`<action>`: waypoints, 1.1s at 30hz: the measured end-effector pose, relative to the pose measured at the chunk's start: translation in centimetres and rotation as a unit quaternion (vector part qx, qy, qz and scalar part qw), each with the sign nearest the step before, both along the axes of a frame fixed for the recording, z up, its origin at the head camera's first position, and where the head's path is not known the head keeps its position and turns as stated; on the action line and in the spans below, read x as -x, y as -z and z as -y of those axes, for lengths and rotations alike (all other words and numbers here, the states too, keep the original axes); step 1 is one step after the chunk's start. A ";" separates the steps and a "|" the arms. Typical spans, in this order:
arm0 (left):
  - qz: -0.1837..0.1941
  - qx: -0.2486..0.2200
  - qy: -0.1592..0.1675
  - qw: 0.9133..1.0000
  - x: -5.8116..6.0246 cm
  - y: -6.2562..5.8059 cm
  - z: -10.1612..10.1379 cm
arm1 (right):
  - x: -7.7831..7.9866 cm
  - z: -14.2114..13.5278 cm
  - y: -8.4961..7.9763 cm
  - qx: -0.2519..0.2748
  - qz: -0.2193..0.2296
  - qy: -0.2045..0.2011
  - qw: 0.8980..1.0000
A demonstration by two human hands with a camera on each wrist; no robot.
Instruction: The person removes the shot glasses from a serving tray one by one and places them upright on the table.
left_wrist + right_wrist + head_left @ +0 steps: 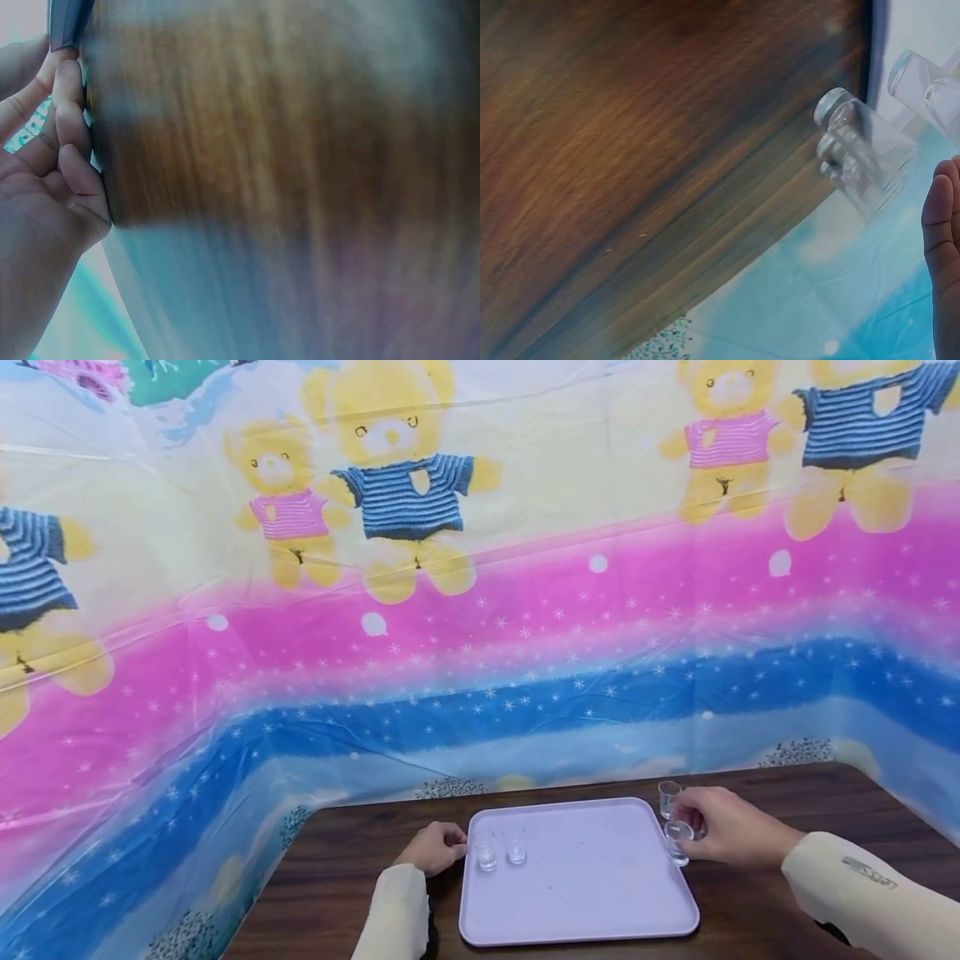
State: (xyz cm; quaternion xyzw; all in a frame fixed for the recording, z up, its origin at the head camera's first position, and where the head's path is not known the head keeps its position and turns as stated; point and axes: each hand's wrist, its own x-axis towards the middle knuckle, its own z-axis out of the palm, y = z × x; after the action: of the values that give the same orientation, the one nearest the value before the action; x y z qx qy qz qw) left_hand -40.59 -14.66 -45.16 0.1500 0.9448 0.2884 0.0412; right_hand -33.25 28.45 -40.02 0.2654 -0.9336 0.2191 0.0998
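Note:
My left hand (433, 849) is at the left edge of a pale lilac tray (577, 902), its thumb and finger pinching the rim; the left wrist view shows the other fingers curled. On the tray's left part stand two small clear shot glasses, one shot glass (486, 852) just left of the other shot glass (516, 847). At the tray's right rim my right hand (738, 827) grips another shot glass (678, 843), tilted, overlapping the rim. Behind it a further shot glass (670, 797) stands on the table. In the right wrist view, clustered glasses (862, 150) stand near the held one.
The dark wooden table (352, 860) carries the tray. Right behind its far edge hangs a bear-printed cloth (420, 660), which also runs along the left and right sides.

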 end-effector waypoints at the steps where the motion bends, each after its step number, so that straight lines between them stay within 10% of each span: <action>1: 0.001 0.000 -0.001 1.000 0.0 0.0 0.0 | -0.2 -0.3 0.1 -0.001 -0.007 0.000 1.000; 33: 0.010 0.002 -0.014 1.000 -0.3 -0.1 -0.2 | -1.0 -2.8 2.1 0.000 -0.064 0.037 0.997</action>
State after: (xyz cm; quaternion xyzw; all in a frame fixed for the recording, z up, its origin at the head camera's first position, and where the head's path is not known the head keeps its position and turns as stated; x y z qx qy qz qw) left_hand -40.33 -14.48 -45.05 0.1343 0.9469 0.2883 0.0467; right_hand -32.29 31.24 -42.10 0.2438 -0.9345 0.1978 0.1676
